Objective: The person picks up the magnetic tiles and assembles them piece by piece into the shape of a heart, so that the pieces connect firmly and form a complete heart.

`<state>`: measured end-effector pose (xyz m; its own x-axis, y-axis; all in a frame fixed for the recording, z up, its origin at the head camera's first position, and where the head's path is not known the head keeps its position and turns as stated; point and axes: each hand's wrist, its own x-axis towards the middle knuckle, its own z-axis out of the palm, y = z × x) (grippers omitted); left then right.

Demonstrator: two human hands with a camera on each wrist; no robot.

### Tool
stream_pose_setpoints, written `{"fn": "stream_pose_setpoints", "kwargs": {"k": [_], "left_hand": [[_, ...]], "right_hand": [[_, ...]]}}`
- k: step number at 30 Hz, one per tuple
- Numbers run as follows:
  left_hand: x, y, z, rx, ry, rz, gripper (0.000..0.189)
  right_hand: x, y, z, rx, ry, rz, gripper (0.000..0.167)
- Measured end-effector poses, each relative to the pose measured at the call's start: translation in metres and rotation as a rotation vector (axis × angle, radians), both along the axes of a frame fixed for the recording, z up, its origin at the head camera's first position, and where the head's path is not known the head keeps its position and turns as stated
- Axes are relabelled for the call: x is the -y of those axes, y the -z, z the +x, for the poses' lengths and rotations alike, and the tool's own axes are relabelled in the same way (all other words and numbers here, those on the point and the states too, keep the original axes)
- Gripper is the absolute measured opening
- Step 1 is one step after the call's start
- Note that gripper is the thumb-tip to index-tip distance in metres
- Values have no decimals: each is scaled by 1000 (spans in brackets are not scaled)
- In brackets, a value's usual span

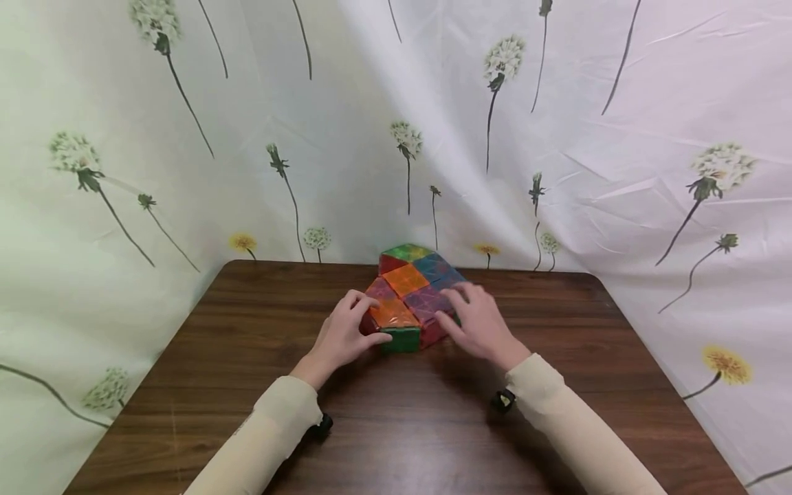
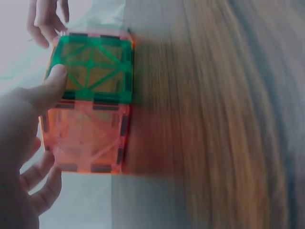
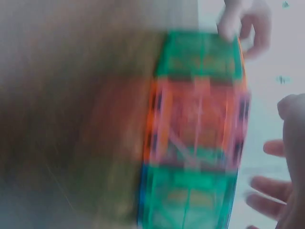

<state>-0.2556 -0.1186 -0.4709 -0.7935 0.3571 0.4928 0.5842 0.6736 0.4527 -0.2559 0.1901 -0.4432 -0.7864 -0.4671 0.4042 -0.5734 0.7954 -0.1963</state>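
Note:
A low structure of translucent magnetic tiles (image 1: 405, 280) stands toward the back of the table, with orange, purple, blue and green tiles on top. My left hand (image 1: 339, 337) is at its near left corner, thumb on the green side tile (image 2: 90, 69) and curved fingers at the upper left edge. In the left wrist view a red side tile (image 2: 88, 138) adjoins the green one. My right hand (image 1: 479, 326) hovers by the right side with fingers spread. In the right wrist view its fingers (image 3: 271, 191) look apart from the tiles, though blur hides exact contact.
The structure sits on a dark wood-grain table (image 1: 396, 426) with rounded back corners. Behind and beside it hangs a pale cloth (image 1: 346, 137) printed with dandelions, close to the structure's far end. A dark band (image 1: 504, 400) shows at the right wrist.

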Motion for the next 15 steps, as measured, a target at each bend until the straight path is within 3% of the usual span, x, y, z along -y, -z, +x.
{"fn": "stream_pose_setpoints", "kwargs": {"k": [4, 8, 15], "left_hand": [[11, 6, -6, -12, -25, 50, 53], [19, 11, -11, 0, -47, 110, 43], [21, 11, -24, -42, -63, 182, 27]], "right_hand": [[-17, -2, -15, 106, 60, -38, 51], [-28, 0, -19, 228, 22, -18, 53], [-27, 5, -13, 230, -92, -51, 43]]}}
